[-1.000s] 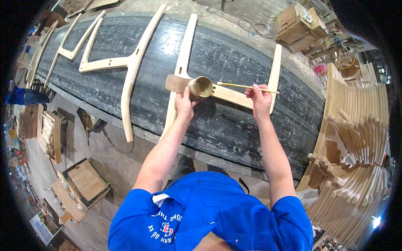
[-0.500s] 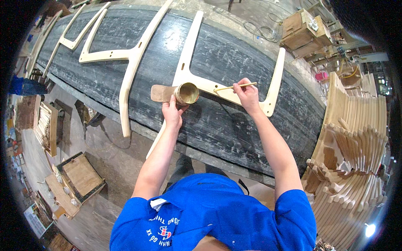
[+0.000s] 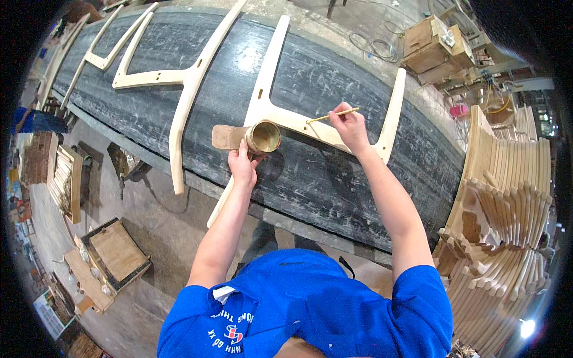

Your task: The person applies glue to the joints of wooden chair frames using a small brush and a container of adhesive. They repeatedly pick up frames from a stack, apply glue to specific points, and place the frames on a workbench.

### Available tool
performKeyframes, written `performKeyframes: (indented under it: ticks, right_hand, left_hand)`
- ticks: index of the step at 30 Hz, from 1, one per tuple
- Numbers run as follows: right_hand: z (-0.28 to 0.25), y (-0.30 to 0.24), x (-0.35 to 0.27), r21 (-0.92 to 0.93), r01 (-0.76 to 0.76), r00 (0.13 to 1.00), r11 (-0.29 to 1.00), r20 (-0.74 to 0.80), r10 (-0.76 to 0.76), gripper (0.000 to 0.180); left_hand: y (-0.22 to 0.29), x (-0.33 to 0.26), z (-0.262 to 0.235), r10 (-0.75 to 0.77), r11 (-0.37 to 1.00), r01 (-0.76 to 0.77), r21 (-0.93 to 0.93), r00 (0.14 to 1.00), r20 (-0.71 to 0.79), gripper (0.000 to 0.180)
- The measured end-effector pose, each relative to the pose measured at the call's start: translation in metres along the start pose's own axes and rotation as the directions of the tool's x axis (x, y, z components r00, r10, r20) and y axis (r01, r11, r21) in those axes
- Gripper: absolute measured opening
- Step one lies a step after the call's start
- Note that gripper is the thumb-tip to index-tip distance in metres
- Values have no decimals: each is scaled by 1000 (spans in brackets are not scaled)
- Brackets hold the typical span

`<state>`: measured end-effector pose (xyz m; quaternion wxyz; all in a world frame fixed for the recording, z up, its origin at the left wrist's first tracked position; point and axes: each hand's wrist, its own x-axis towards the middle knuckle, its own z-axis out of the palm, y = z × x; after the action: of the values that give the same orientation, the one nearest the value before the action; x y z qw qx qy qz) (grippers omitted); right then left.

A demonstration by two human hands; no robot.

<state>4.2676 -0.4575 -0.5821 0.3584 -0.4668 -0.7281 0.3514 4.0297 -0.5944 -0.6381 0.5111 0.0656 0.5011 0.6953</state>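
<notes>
My left hand [image 3: 243, 167] is closed on a round pot [image 3: 265, 137] with a flat wooden paddle-like handle [image 3: 228, 137] sticking out to its left. Something brownish coats the pot's inside. Between the fingers of my right hand [image 3: 351, 129] is a thin wooden stick [image 3: 333, 115], pinched and slanting down to the left. Its tip is at a small hole in the crossbar of a pale wooden frame [image 3: 290, 120], which lies on the dark table. The pot is just above the near side of that frame, hiding part of it.
More pale frames [image 3: 188, 80] lie along the dark-topped table [image 3: 316, 185] to the left. Curved wooden parts are stacked [image 3: 507, 197] at the right. A wooden box [image 3: 421, 45] stands beyond the far edge; another framed box [image 3: 116, 250] is on the floor at lower left.
My right hand has shifted slightly up and left, and the stick is tilted a little more steeply. The pot in my left hand has moved slightly left and down.
</notes>
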Motion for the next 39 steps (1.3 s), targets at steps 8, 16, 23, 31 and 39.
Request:
performKeyframes:
  ticks: [8, 16, 23, 31, 39]
  right_hand:
    - [11, -24, 13, -250, 269, 937, 930, 290, -193, 17]
    - [-27, -29, 5, -147, 384, 878, 911, 364, -311, 7]
    - [-75, -75, -35, 653, 60, 989, 755, 62, -133, 6]
    - [-157, -108, -84, 593, 341, 929, 729, -94, -358, 4]
    - [-236, -122, -129, 376, 644, 764, 666, -366, -532, 5]
  left_hand:
    - [7, -9, 1, 58, 996, -56, 75, 998, -30, 23]
    - [22, -15, 12, 160, 976, -168, 141, 985, 64, 22]
    - [62, -47, 69, 257, 951, -294, 96, 924, 283, 19]
    - [113, -130, 155, 379, 857, -507, 85, 735, 563, 24]
    - [118, -207, 235, 545, 672, -741, 9, 502, 671, 19]
